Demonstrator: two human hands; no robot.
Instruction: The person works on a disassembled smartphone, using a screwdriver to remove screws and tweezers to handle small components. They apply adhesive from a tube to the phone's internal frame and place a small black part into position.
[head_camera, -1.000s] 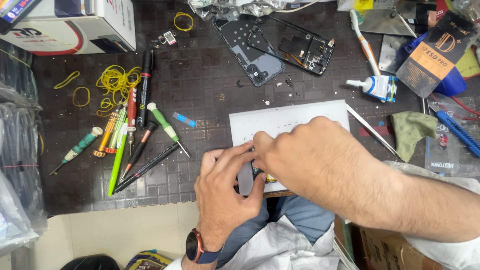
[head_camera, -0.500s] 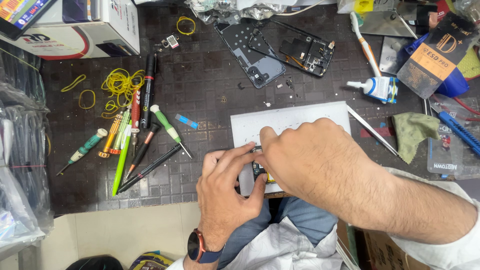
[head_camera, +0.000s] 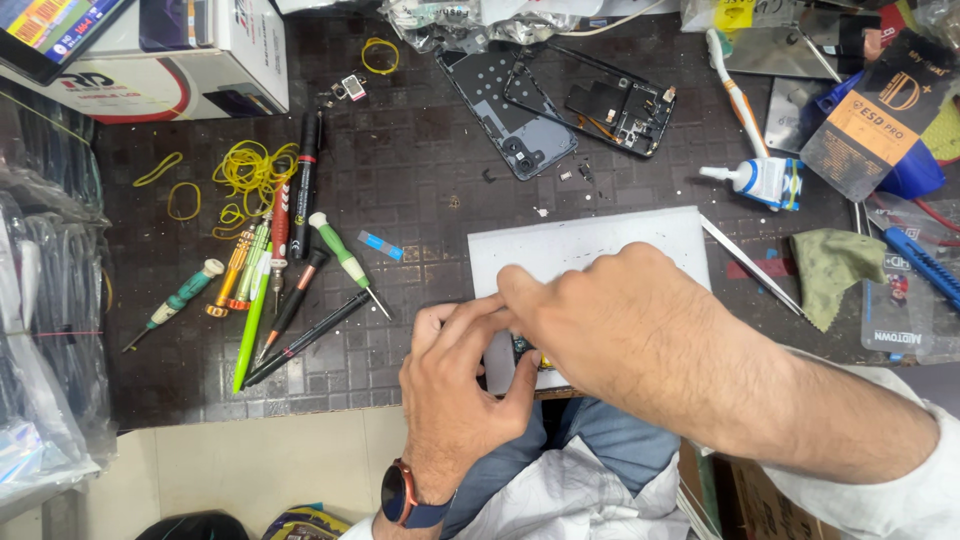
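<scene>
1. While I am watching, my left hand (head_camera: 455, 395) and right hand (head_camera: 610, 320) are pinching together on a small dark component (head_camera: 522, 350).
2. It is sitting at the flat grey mat's (head_camera: 590, 240) near edge, above the textured dark worktop (head_camera: 420, 160).

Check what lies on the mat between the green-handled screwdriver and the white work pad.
In the head view, a small blue strip lies between the green-handled screwdriver and the white work pad; otherwise bare mat.
</scene>
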